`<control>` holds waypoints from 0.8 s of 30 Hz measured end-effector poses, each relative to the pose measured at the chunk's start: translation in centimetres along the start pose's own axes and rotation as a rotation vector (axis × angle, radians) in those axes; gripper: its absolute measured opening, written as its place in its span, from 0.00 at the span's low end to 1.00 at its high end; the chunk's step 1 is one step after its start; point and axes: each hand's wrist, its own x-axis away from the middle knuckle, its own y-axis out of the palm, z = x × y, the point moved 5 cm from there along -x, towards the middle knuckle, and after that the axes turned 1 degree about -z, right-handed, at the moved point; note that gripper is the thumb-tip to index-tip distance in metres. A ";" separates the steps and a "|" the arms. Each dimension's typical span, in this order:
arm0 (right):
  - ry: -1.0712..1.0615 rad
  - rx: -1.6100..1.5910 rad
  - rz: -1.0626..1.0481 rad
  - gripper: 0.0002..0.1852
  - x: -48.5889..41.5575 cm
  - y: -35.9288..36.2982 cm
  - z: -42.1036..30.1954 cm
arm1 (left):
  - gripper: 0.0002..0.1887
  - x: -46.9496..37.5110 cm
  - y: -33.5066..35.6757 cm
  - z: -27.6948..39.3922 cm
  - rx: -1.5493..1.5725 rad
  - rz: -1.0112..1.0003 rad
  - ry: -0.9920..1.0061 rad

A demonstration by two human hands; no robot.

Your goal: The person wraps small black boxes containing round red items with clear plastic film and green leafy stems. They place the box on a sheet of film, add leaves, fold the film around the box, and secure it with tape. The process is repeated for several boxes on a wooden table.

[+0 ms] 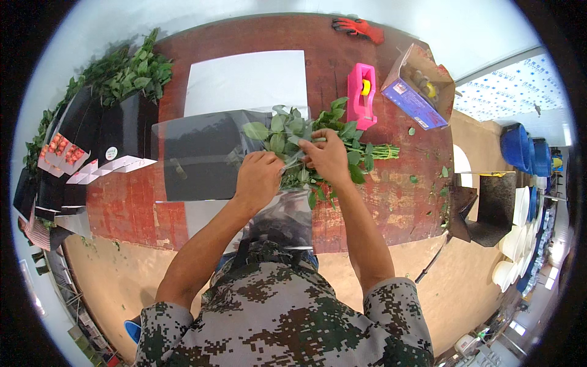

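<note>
A leafy bunch of cut stems (286,130) lies sideways on the table, wrapped in clear plastic film around a black sheet (202,156). Its tied stem ends (385,151) point to the right. My left hand (260,178) grips the near edge of the clear plastic film (250,133), fingers curled. Beside it, my right hand (328,156) pinches the film over the leaves, thumb and forefinger close together; exactly what sits between those fingertips is partly hidden. Any flower heads are hidden under the black sheet. Behind the bunch lies a white sheet (247,82).
A pink tape dispenser (361,98) with yellow tape stands to the right, near an opened cardboard box (415,94) and a red work glove (360,30). Black-wrapped bunches (133,121) are stacked at left. A long-handled dustpan (486,211) is beyond the right table edge (447,225).
</note>
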 end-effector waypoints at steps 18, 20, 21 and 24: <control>-0.594 0.329 0.069 0.16 0.7 0.6 -0.5 | 0.06 -1.1 -0.8 -0.5 0.106 -0.022 -0.106; -0.629 0.537 0.024 0.15 -0.2 1.0 -1.0 | 0.06 -1.3 -0.9 -0.4 0.133 -0.027 -0.133; -0.615 0.603 0.021 0.13 -0.5 1.3 -1.3 | 0.06 -1.3 -0.9 -0.6 0.131 -0.035 -0.143; -0.651 0.693 0.060 0.09 -0.5 1.6 -2.6 | 0.05 -1.1 -0.9 -1.0 0.131 -0.042 -0.158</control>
